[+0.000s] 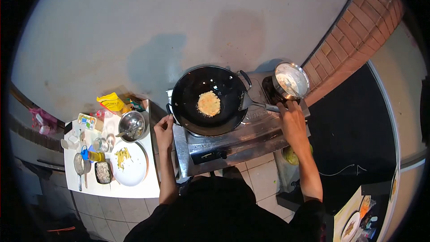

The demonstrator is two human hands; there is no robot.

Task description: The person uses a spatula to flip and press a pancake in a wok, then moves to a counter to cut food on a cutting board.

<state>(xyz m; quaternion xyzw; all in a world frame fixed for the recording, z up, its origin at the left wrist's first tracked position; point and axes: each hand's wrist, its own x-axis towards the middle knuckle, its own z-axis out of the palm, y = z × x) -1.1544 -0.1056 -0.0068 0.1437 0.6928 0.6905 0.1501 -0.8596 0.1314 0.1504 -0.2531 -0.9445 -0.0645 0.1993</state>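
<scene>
A black wok (188,92) sits on the metal gas stove (210,148), with a round, pale golden fritter (209,103) frying near its middle. My left hand (164,132) is closed on the wok's left loop handle, at the rim. In my right hand (293,121) is the handle of a metal spatula (246,102), whose blade rests inside the wok against its right wall, apart from the fritter. Behind my right hand stands a steel pot (280,72) with white batter and a utensil in it.
To the left, a white table (89,187) holds a steel bowl (127,123) with a spoon, a white plate (134,177) of cut green-yellow strips, a yellow packet (112,103) and a black tray (103,172). A brick-patterned edge (345,45) borders the stove's right side.
</scene>
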